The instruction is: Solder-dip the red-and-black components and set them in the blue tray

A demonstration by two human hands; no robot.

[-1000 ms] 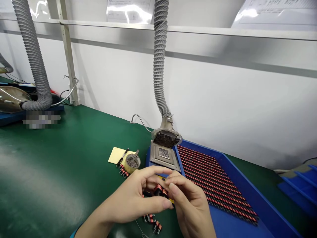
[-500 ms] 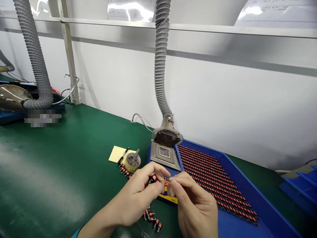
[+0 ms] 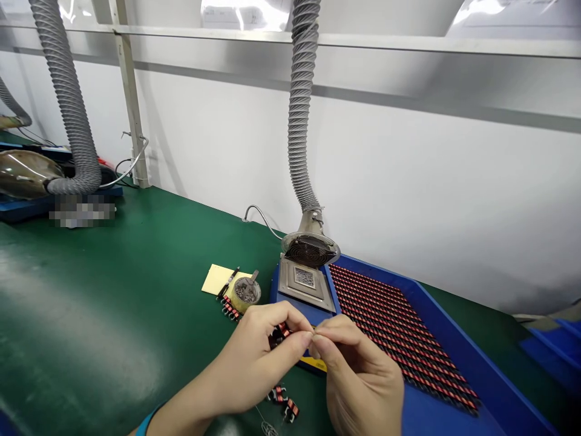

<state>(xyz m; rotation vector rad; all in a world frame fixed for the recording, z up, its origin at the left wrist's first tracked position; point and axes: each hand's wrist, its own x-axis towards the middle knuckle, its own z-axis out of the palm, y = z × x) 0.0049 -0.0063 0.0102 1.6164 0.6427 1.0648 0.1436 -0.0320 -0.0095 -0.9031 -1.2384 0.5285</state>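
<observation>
Head view: I see the left hand (image 3: 258, 357) pinching a small red-and-black wound coil (image 3: 278, 335); the right hand (image 3: 363, 381) has its fingertips pressed together just beside it, nearer than before.

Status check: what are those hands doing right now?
Left hand: pinching a red-black coil. Right hand: fingertips pinched, item too small to tell. Blue tray of coils just beyond.

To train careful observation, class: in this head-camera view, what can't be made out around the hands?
Head view:
the pinched part: mostly hidden by the left hand and right hand
the yellow label: partly covered by the right hand, print too small
the small pot: contents too small to identify
the patch on the green bench: blurred out
the papers above the rail: cut off by the top edge, washed out by glare
</observation>
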